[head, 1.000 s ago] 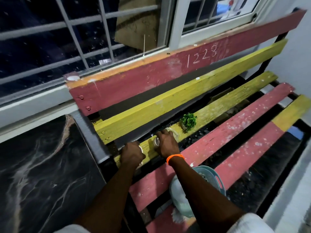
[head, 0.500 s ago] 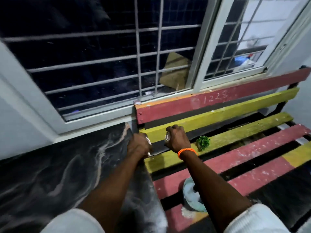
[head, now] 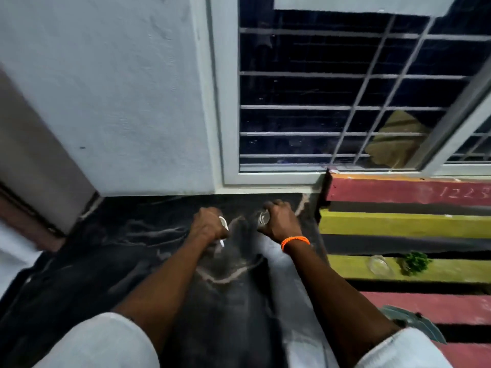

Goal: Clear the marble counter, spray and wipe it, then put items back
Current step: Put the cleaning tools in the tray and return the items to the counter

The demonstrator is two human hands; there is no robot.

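The black marble counter (head: 127,251) with pale veins fills the lower left and middle of the head view. My left hand (head: 208,225) is closed around a small white object (head: 223,224), held just above the counter near its back edge. My right hand (head: 281,223), with an orange band at the wrist, is closed around a small clear glass (head: 263,218) beside it. Both hands are over the counter, a hand's width apart. A second clear glass (head: 378,264) and a small green plant (head: 414,262) rest on a yellow slat of the bench.
A red and yellow slatted bench (head: 398,224) abuts the counter's right edge. A pale blue basket (head: 414,321) sits low by the bench. A white wall (head: 119,102) and a barred window (head: 332,102) stand right behind the counter.
Both hands have carried their small items leftward from the yellow bench slat to above the marble counter. The view has swung left, away from the bench.
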